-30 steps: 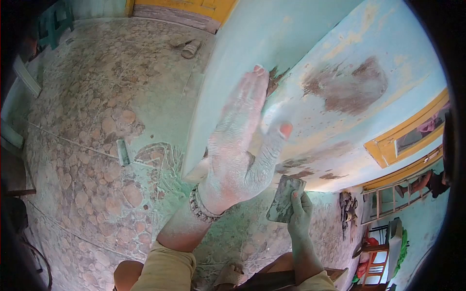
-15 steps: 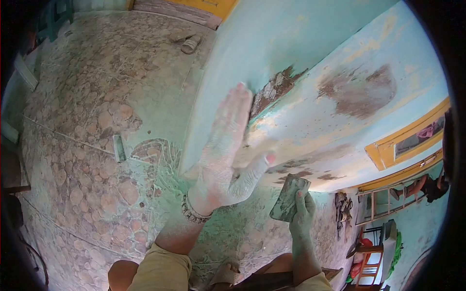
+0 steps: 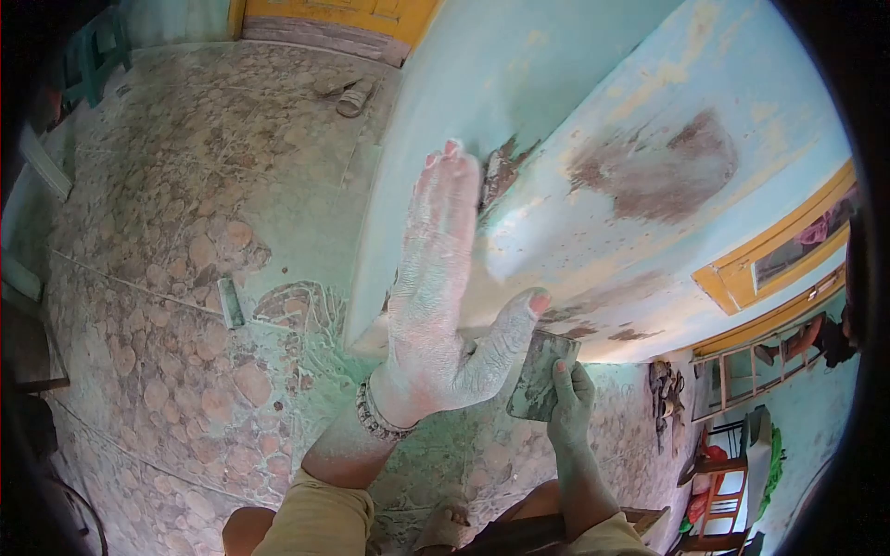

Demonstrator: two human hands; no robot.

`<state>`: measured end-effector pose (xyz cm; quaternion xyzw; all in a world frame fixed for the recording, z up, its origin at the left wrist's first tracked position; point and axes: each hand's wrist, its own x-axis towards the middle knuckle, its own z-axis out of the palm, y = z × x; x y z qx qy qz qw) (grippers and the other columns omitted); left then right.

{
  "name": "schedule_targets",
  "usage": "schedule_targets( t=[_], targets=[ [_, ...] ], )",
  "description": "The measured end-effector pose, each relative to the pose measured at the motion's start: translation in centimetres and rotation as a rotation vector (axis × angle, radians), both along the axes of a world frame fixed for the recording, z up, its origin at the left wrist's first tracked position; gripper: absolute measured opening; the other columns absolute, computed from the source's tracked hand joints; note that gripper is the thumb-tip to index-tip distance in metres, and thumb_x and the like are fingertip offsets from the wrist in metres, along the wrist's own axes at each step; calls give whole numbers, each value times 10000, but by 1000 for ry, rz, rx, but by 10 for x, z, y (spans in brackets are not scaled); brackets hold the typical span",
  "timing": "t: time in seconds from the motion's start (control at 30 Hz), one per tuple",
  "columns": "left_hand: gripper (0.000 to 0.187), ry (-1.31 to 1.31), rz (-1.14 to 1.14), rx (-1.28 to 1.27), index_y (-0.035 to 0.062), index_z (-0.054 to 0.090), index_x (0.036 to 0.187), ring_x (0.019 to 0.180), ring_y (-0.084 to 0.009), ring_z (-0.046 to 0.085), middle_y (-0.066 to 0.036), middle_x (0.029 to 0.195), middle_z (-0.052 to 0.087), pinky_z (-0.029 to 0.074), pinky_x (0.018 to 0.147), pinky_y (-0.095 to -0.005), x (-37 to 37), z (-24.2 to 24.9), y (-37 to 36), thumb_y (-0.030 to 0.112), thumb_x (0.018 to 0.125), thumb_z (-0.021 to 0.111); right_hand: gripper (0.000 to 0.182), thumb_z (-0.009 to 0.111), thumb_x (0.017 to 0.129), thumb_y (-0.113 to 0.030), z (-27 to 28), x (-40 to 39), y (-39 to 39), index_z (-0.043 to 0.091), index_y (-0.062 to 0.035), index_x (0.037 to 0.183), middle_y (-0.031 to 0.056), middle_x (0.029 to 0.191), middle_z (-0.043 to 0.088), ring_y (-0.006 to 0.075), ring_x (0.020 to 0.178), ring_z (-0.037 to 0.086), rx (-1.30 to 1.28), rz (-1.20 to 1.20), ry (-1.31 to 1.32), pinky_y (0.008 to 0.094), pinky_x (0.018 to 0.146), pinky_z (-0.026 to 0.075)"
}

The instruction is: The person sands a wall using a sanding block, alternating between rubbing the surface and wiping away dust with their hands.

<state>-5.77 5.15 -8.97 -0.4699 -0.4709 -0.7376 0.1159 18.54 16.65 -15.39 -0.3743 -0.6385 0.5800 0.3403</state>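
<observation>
1. Left hand (image 3: 428,338): fingers straight, released, over the wall (image 3: 547,218) beside a dark patch (image 3: 503,173); cannot tell if touching.
2. Right hand (image 3: 573,405): fingers grasping a plate (image 3: 535,382), above the floor (image 3: 153,306).

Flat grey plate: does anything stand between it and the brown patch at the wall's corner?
Yes, in this view: the left grip, its thumb crossing the line from plate to brown patch. Whether it blocks in depth is unclear.
</observation>
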Motion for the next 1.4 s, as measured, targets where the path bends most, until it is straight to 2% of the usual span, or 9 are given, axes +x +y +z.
schedule_targets(
  t=[0.13,0.2,0.3,0.57,0.73,0.8,0.9,1.3,1.4],
  targets=[
    [796,41,32,-6,-123,228,1443,1369,-368,349,-300,1495,272,337,1090,-406,-1,0,2,195,858,664,264,518,997,-189,-2,2,2,606,31,1113,56,952,659,92,786,620,9,-21,-10,230,698,518],
    [802,-29,15,22,-122,230,1443,1375,-366,340,-301,1499,263,333,1090,-403,4,1,3,206,857,668,256,517,997,-188,1,2,0,609,28,1098,55,948,660,90,783,619,12,-18,-10,230,694,518],
    [811,19,82,-2,-111,233,1447,1379,-362,330,-295,1511,241,323,1092,-405,2,2,3,216,853,677,241,554,986,-238,3,2,0,608,-3,986,40,848,651,84,705,602,24,-36,-4,239,627,507],
    [785,11,148,35,-95,339,1415,1408,-389,257,-323,1501,235,312,1092,-443,-1,1,8,288,834,702,232,551,987,-227,4,6,0,606,-2,984,42,845,649,82,699,597,37,-37,3,239,627,509],
    [794,44,147,0,-65,375,1415,1407,-503,168,-368,1494,187,162,1123,-553,-7,1,5,282,795,731,271,507,1003,-199,-1,13,3,591,33,1114,68,968,660,99,816,626,12,12,16,244,726,520],
    [802,47,146,10,-63,373,1416,1406,-506,165,-377,1491,180,161,1122,-556,-6,2,4,292,793,732,272,505,1003,-197,1,11,1,589,36,1116,69,974,659,99,823,625,19,16,16,246,729,520],
    [809,32,134,5,-60,364,1422,1403,-514,164,-383,1488,175,155,1123,-556,-5,3,4,293,793,732,219,544,990,-214,5,2,-4,602,-3,979,40,847,643,82,708,597,28,-27,32,238,625,508],
    [857,40,98,46,-59,307,1449,1414,-510,123,-373,1493,173,132,1126,-555,-1,6,3,250,775,738,246,532,996,-218,10,-5,-11,610,15,1010,39,846,641,80,688,598,47,-5,31,231,618,511],
    [889,72,127,-108,-83,269,1451,1417,-500,126,-356,1500,181,135,1130,-549,1,13,-3,254,775,738,245,533,996,-218,5,-2,-9,610,14,1009,41,851,643,81,699,600,43,-8,38,232,623,513]
  ],
)
